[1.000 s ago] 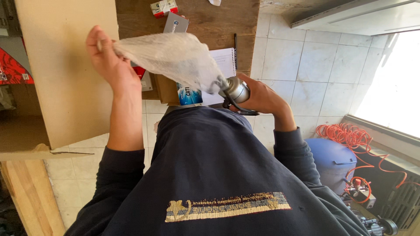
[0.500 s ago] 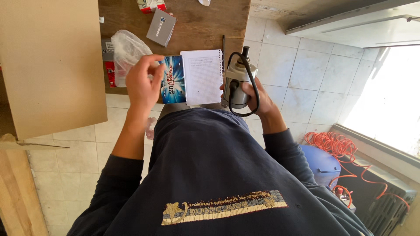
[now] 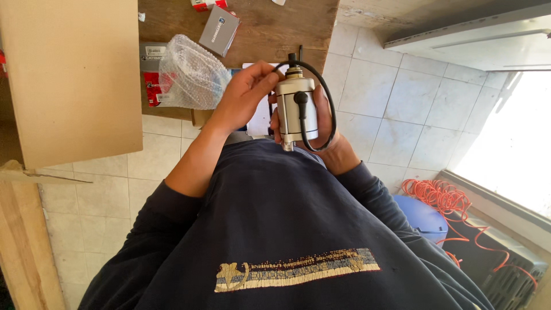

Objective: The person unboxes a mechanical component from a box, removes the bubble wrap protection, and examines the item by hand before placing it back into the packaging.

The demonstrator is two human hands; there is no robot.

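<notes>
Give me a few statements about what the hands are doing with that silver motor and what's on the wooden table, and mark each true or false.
1. The right hand holds a silver cylindrical motor upright. True.
2. A black cable loops from the motor's top around its side. True.
3. The left hand rests flat on the floor tiles. False: it is raised, fingertips at the motor's top.
4. The bubble-wrap bag is wrapped around the motor. False: it lies on the wooden table, apart from the motor.
5. A small grey box lies on the table. True.
</notes>
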